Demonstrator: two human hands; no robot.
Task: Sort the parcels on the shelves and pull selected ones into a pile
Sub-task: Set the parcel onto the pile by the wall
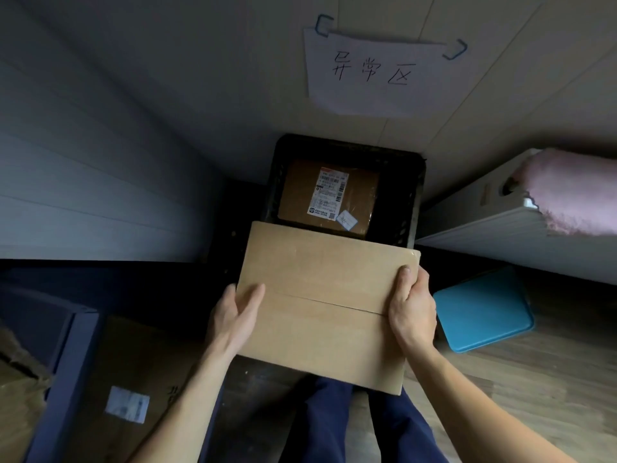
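The left hand (233, 315) and right hand (412, 312) are pinching the box (320, 295) edges (thumbs on top), possibly snagging the crate (412, 202) rim.

Parcel label (329, 195) print illegibly small.

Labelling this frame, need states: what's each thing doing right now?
plain box: flaps closed, held in both hands
left hand: grips plain box's left side
right hand: grips plain box's right side
black crate: open-topped, one parcel inside
labelled parcel: flat in black crate, label up
paper sign: hanging on wall
blue tray: lying on floor
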